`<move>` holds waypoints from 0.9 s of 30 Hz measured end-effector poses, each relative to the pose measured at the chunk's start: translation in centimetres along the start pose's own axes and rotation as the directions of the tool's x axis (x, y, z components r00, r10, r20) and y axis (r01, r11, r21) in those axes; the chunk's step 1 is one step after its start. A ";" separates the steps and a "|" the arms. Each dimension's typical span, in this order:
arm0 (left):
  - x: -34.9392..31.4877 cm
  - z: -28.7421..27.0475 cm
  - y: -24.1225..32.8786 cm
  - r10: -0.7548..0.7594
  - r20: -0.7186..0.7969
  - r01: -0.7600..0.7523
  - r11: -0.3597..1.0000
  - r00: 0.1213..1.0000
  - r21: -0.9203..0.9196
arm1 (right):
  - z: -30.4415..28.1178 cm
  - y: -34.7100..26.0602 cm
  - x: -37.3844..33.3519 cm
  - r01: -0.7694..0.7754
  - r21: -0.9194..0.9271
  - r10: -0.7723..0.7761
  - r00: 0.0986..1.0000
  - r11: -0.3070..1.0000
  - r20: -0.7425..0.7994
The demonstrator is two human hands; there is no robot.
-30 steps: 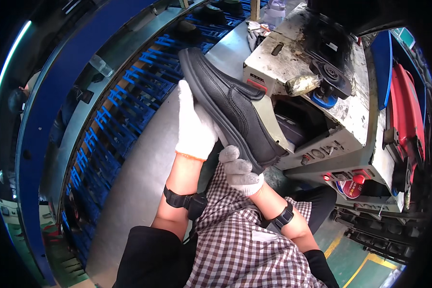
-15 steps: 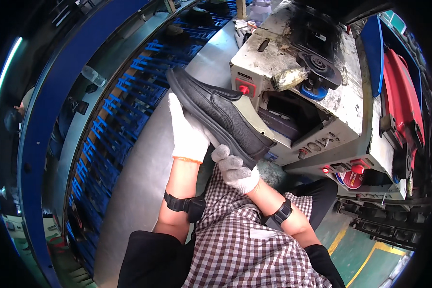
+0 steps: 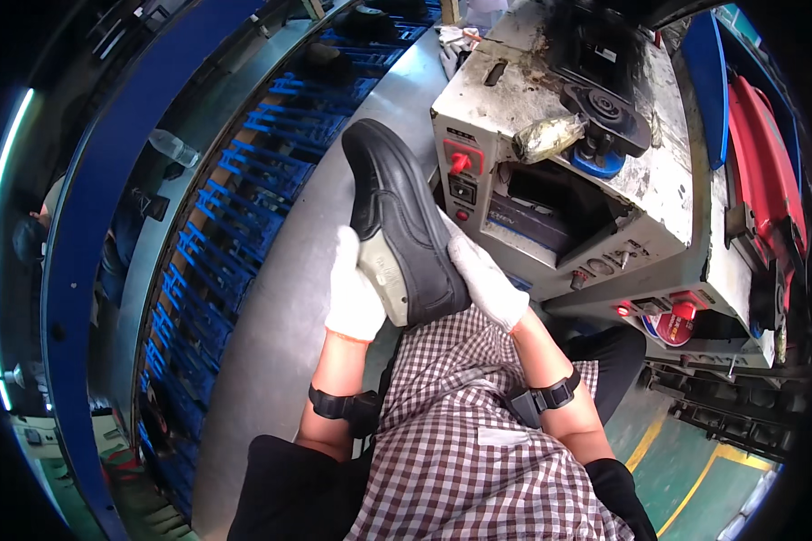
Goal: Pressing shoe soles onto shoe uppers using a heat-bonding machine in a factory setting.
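A black leather slip-on shoe (image 3: pixel 410 216) is held up in front of me between both hands, toe pointing away and heel toward my lap. A cream-coloured last (image 3: pixel 383 278) fills its opening and faces left. My left hand (image 3: pixel 354 293), in a white knit glove, grips the shoe on the side by the last. My right hand (image 3: pixel 485 278), gloved the same way, lies along the sole edge near the heel. Some of the fingers of both hands are hidden behind the shoe.
A worn white machine (image 3: pixel 514 99) with red switches stands ahead and to the right. On the left runs a metal ledge (image 3: pixel 280 334) beside a conveyor with blue racks (image 3: pixel 216 207). Gloves (image 3: pixel 456 45) lie at the far end of the ledge. A red part (image 3: pixel 762 171) rises at the right.
The shoe has been turned over so its upper and the last now face left. My right hand has shifted from under the heel to the sole's right edge.
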State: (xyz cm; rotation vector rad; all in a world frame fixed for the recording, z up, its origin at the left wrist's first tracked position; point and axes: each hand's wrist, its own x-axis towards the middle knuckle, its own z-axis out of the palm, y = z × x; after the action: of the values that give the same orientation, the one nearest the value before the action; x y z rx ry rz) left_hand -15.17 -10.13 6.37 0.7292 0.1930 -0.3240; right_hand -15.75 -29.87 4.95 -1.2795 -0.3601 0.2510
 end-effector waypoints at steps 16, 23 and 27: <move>0.7 0.5 1.5 0.096 -0.122 -0.089 0.994 0.988 0.063 | 2.0 -1.4 2.0 -0.056 0.154 0.070 0.994 0.986 -0.089; 1.6 -0.3 3.6 0.060 -0.054 -0.064 0.995 0.997 -0.080 | 1.7 -2.0 2.3 -0.101 0.008 0.102 0.990 0.995 -0.097; 4.6 -0.2 8.2 0.104 0.044 -0.102 0.993 0.994 -0.061 | 0.0 -1.8 0.2 -0.228 0.076 0.237 0.961 0.971 -0.140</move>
State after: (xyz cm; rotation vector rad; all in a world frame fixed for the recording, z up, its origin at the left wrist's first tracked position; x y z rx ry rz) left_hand -8.00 -5.23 10.02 0.6700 0.1190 -0.2360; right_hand -15.56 -30.32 6.71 -1.2732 -0.0732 0.3612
